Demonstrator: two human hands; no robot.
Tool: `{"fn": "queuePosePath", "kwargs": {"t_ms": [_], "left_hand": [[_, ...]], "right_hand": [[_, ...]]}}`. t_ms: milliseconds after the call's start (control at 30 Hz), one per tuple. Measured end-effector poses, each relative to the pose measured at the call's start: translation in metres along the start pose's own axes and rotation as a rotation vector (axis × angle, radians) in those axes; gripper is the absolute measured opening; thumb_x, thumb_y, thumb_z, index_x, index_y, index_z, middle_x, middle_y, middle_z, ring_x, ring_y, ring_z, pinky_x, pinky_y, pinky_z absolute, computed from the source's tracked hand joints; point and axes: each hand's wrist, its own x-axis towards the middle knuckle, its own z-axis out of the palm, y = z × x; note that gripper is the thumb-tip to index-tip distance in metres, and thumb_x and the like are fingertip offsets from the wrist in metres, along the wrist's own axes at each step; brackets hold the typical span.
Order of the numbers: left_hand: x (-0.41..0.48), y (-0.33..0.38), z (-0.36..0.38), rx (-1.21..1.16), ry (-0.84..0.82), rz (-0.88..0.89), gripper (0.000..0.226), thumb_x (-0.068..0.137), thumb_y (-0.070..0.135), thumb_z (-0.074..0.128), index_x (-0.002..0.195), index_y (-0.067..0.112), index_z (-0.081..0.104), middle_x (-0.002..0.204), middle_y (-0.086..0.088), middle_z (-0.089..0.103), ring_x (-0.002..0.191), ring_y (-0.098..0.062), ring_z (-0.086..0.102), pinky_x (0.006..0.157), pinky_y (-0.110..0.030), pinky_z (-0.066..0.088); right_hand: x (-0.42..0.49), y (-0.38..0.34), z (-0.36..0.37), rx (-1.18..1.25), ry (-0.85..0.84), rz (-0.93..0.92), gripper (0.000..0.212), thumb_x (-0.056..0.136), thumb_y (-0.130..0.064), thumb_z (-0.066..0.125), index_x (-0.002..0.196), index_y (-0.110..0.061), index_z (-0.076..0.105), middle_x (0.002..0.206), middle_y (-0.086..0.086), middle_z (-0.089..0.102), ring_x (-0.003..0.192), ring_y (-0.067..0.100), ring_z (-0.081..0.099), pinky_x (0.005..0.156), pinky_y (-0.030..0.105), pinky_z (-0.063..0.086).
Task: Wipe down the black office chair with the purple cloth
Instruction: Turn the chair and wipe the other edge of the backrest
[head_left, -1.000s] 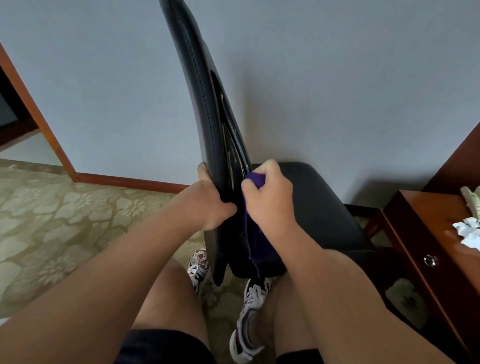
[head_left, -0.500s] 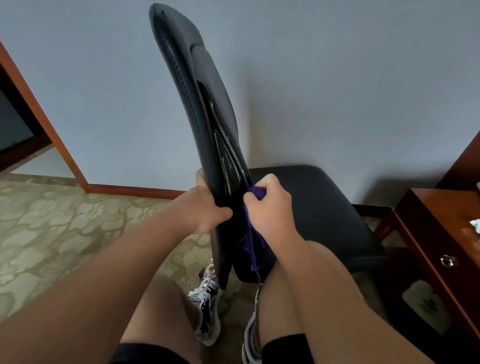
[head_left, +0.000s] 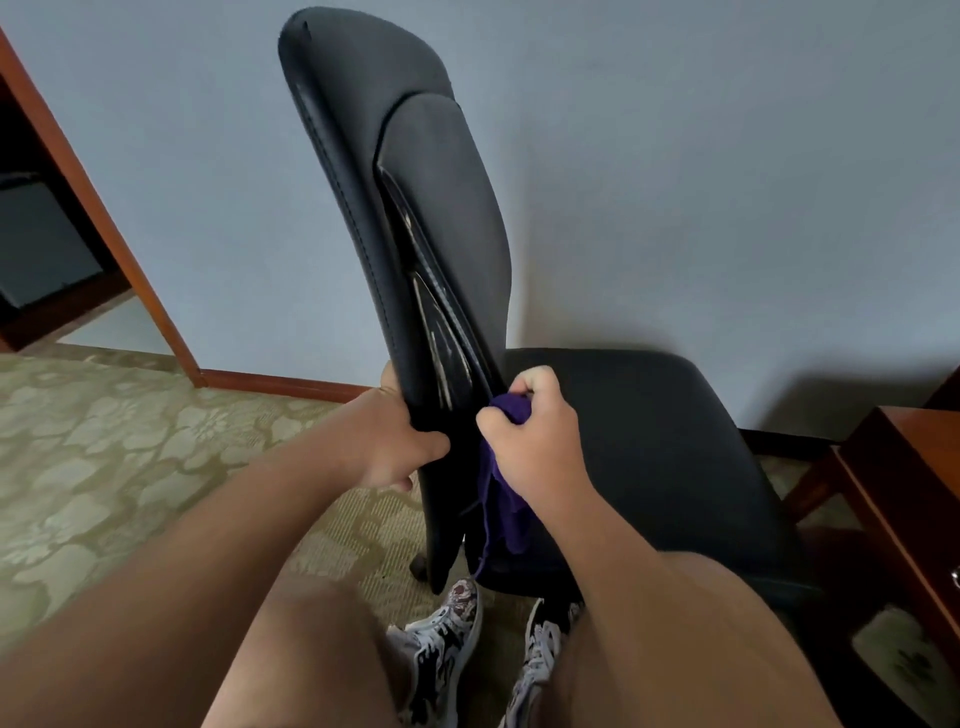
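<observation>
Meanwhile, little in the grips themselves changes over the last second: both hands stay low on the backrest of the black office chair (head_left: 415, 208), while the view lifts and pulls back, so the rounded top of the backrest comes fully into sight. Relative to the chair, the right hand (head_left: 540, 447) stays close to where the backrest meets the seat (head_left: 665, 457), with no clear stroke up or down. That suggests the wiping is working at this lower edge, and most of the tall back panel above looks yet to be covered.

As for the fingers, the left hand (head_left: 395, 441) grips the near edge of the backrest, its thumb (head_left: 428, 448) curled across the side facing the camera and the rest of its fingers wrapped round the far side, mostly hidden. It seems to be steadying the chair. The right fingers (head_left: 535, 376) are curled tightly into a fist round a bunched part of the purple cloth (head_left: 501, 499), pressing it against the glossy rear shell. The rest of the cloth hangs loose below the fist, against the backrest's lower end, with a thin thread trailing down toward the sneakers (head_left: 447, 639) on the patterned carpet (head_left: 104, 467).
</observation>
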Motion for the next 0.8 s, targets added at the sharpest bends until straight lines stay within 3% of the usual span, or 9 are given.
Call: {"fn": "queuePosePath", "kwargs": {"t_ms": [100, 200, 367, 533, 667, 800], "left_hand": [[0.003, -0.004, -0.007, -0.03, 0.016, 0.0, 0.05, 0.09, 0.034, 0.059, 0.136, 0.02, 0.044, 0.109, 0.005, 0.069, 0.065, -0.015, 0.075, 0.08, -0.036, 0.057], [0.002, -0.001, -0.011, -0.021, 0.025, 0.003, 0.044, 0.091, 0.034, 0.059, 0.131, 0.021, 0.046, 0.109, 0.006, 0.068, 0.064, -0.014, 0.075, 0.074, -0.033, 0.053], [-0.005, 0.007, -0.01, 0.028, 0.019, 0.027, 0.025, 0.093, 0.03, 0.057, 0.117, 0.022, 0.057, 0.109, 0.003, 0.066, 0.063, -0.013, 0.074, 0.081, -0.035, 0.055], [-0.004, 0.003, -0.008, 0.006, 0.012, 0.038, 0.03, 0.092, 0.029, 0.059, 0.121, 0.02, 0.053, 0.108, 0.001, 0.066, 0.063, -0.015, 0.074, 0.079, -0.036, 0.057], [-0.005, 0.001, -0.006, 0.005, 0.021, 0.034, 0.035, 0.092, 0.03, 0.058, 0.124, 0.017, 0.05, 0.105, 0.001, 0.068, 0.063, -0.015, 0.075, 0.069, -0.033, 0.052], [-0.009, 0.003, -0.004, 0.008, 0.024, 0.029, 0.04, 0.093, 0.032, 0.056, 0.13, 0.018, 0.046, 0.104, 0.0, 0.07, 0.063, -0.013, 0.074, 0.07, -0.033, 0.05]], "right_hand": [[0.003, 0.005, 0.006, 0.123, -0.035, 0.044, 0.025, 0.082, -0.012, 0.067, 0.094, -0.015, 0.045, 0.072, 0.001, 0.049, 0.051, 0.007, 0.043, 0.048, 0.023, 0.042], [0.002, 0.0, 0.011, 0.203, -0.007, 0.041, 0.026, 0.081, -0.006, 0.067, 0.094, -0.012, 0.045, 0.071, 0.002, 0.049, 0.05, 0.007, 0.043, 0.048, 0.022, 0.042], [0.021, -0.046, 0.016, 0.213, 0.101, -0.219, 0.03, 0.075, -0.012, 0.067, 0.09, -0.02, 0.043, 0.071, 0.006, 0.052, 0.056, 0.016, 0.046, 0.054, 0.035, 0.046], [0.02, -0.037, 0.025, 0.119, 0.181, -0.354, 0.03, 0.074, -0.008, 0.068, 0.083, -0.016, 0.041, 0.063, -0.007, 0.041, 0.053, 0.013, 0.038, 0.051, 0.023, 0.036], [-0.002, 0.005, 0.037, 0.102, 0.281, -0.233, 0.031, 0.073, -0.005, 0.069, 0.083, -0.011, 0.04, 0.065, -0.008, 0.04, 0.055, 0.014, 0.037, 0.049, 0.024, 0.035], [-0.015, 0.022, 0.046, 0.178, 0.335, -0.075, 0.026, 0.073, -0.012, 0.065, 0.085, -0.013, 0.042, 0.068, -0.007, 0.043, 0.058, 0.014, 0.039, 0.053, 0.035, 0.041]]}}
